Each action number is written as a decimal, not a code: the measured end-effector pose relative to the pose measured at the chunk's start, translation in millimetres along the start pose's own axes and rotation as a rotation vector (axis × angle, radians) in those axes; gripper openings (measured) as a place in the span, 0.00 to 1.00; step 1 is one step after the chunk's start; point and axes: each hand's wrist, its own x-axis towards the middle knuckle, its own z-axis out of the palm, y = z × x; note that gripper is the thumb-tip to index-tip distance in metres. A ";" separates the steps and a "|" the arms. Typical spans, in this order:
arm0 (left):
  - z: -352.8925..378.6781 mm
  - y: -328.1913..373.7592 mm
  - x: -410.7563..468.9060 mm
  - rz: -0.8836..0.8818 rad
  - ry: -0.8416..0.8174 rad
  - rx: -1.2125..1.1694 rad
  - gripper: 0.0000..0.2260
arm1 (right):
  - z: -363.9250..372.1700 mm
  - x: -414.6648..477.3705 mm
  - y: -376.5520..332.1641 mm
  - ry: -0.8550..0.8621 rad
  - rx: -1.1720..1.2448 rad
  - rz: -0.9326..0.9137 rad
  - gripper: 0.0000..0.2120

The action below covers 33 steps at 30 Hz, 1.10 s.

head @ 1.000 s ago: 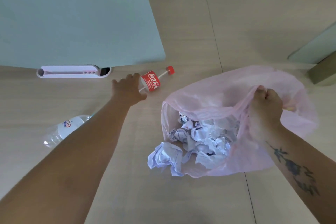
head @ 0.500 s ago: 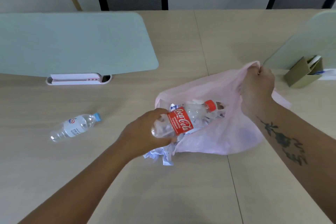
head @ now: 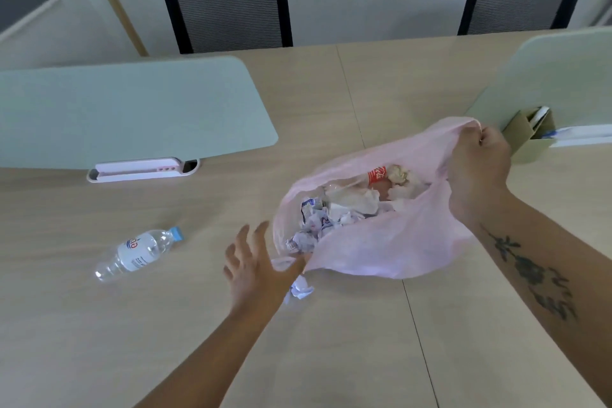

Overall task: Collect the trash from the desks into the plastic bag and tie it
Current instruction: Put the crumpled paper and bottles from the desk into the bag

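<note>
partly done: right hand (head: 477, 172) grips the plastic bag (head: 381, 248) rim, cola bottle (head: 377, 174) inside; left hand (head: 255, 263) is spread and empty; water bottle (head: 139, 253) and paper ball (head: 300, 289) lie on the bench (head: 132, 334); bag untied

Two mesh chairs (head: 228, 10) behind beige desk (head: 331, 341)

One head-worn wide-angle camera is used, aimed forward and down over the desk (head: 198, 325); its near part is seen closely, and chairs (head: 228, 10) are caught beyond its far edge.
</note>
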 end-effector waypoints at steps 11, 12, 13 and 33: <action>-3.5 21.1 9.1 -0.048 0.001 -0.594 0.22 | -2.0 -1.5 5.3 -0.011 -0.040 0.008 0.15; -8.0 38.9 16.3 -0.002 -0.024 -0.644 0.23 | -3.8 0.0 4.4 -0.004 -0.044 -0.001 0.15; -12.2 58.6 23.0 0.048 -0.104 -0.688 0.25 | -5.1 1.2 3.5 0.006 -0.048 -0.007 0.15; -108.0 -179.5 102.3 -0.414 -0.259 0.494 0.51 | 31.6 -9.9 18.6 -0.048 -0.090 0.030 0.14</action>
